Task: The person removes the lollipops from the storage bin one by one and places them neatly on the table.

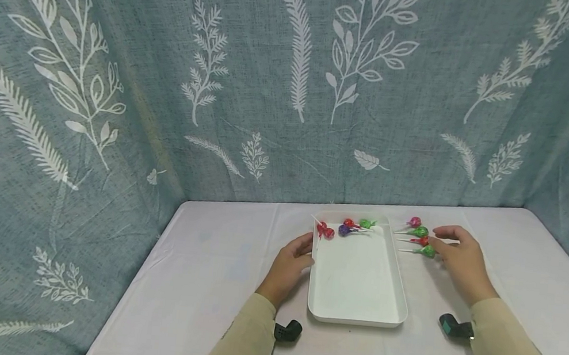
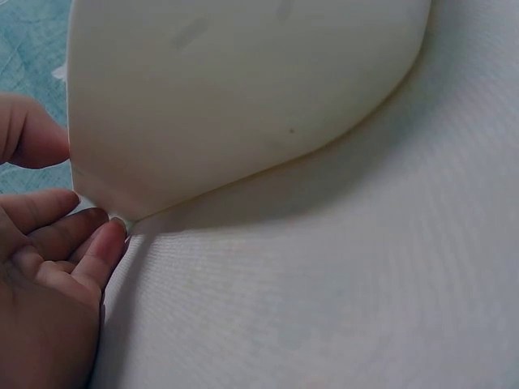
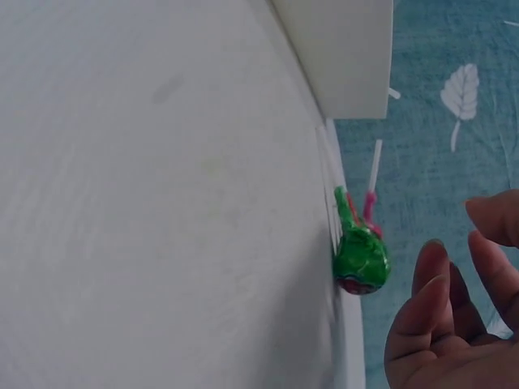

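A shallow white tray [image 1: 356, 309] lies on the table, with several wrapped lollipops, red, purple and green, near its far end; one is a purple lollipop [image 1: 343, 230]. My left hand [image 1: 288, 267] grips the tray's left edge, thumb at the rim and fingers curled against the wall in the left wrist view. To the right of the tray, a pink lollipop [image 1: 415, 221], two green ones and a red one lie in a column, sticks pointing left. My right hand [image 1: 458, 259] is over their candy ends, thumb and fingers apart and holding nothing. A green lollipop [image 3: 361, 259] shows beside it.
The table [image 1: 210, 285] wears a white cloth. A blue-grey curtain [image 1: 253, 81] with white leaf prints hangs behind and at both sides. Black wrist devices stick out beside both sleeves; the right one [image 1: 455, 327] is close to the tray's right side.
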`<state>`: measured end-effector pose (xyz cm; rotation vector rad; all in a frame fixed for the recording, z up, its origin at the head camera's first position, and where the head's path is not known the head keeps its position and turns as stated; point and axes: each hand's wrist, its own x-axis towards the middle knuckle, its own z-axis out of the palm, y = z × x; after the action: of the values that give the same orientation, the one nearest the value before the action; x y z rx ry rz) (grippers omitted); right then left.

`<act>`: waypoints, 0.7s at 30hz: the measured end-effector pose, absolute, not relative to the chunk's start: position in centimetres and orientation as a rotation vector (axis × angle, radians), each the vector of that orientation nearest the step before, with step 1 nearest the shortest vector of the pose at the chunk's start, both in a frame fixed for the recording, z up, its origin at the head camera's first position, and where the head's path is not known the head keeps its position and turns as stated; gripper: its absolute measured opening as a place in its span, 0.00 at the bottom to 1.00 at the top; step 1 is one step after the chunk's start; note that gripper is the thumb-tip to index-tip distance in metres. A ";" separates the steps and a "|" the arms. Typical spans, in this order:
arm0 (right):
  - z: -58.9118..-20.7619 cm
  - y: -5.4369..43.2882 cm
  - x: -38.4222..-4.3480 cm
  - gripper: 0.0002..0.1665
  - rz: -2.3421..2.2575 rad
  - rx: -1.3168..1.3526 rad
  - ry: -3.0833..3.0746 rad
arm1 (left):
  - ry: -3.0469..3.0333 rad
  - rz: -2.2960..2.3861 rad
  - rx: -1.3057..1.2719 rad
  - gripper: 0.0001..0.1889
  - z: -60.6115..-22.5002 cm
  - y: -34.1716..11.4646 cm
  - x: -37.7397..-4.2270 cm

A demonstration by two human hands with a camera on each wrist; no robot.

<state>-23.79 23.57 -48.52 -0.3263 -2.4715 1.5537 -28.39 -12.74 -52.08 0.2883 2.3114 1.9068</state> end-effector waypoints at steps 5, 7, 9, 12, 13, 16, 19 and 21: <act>-48.0 23.0 -24.1 0.27 1.523 -0.293 -2.477 | 2.298 1.926 0.300 0.35 -52.2 -12.8 -28.4; -47.8 22.8 -24.2 0.27 1.519 -0.273 -2.472 | 2.291 1.932 0.300 0.35 -52.2 -12.7 -28.5; -47.7 22.5 -24.3 0.27 1.524 -0.254 -2.464 | 2.289 1.934 0.301 0.35 -52.3 -12.8 -28.5; -47.3 21.9 -24.3 0.27 1.533 -0.218 -2.459 | 2.287 1.932 0.300 0.35 -52.3 -12.8 -28.5; -47.2 21.6 -24.3 0.27 1.537 -0.205 -2.458 | 2.289 1.929 0.300 0.35 -52.3 -12.8 -28.5; -46.8 20.9 -24.4 0.26 1.549 -0.160 -2.448 | 2.302 1.918 0.302 0.35 -52.2 -12.8 -28.4; -46.5 20.1 -24.6 0.24 1.542 -0.129 -2.447 | 2.309 1.911 0.309 0.36 -52.2 -12.8 -28.4; -46.3 19.6 -24.7 0.23 1.535 -0.113 -2.455 | 2.311 1.911 0.318 0.36 -52.2 -12.8 -28.4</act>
<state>-24.71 19.61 -46.25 -0.1134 -2.4551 1.5354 -28.39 -12.81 -52.19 0.3177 2.3109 1.9111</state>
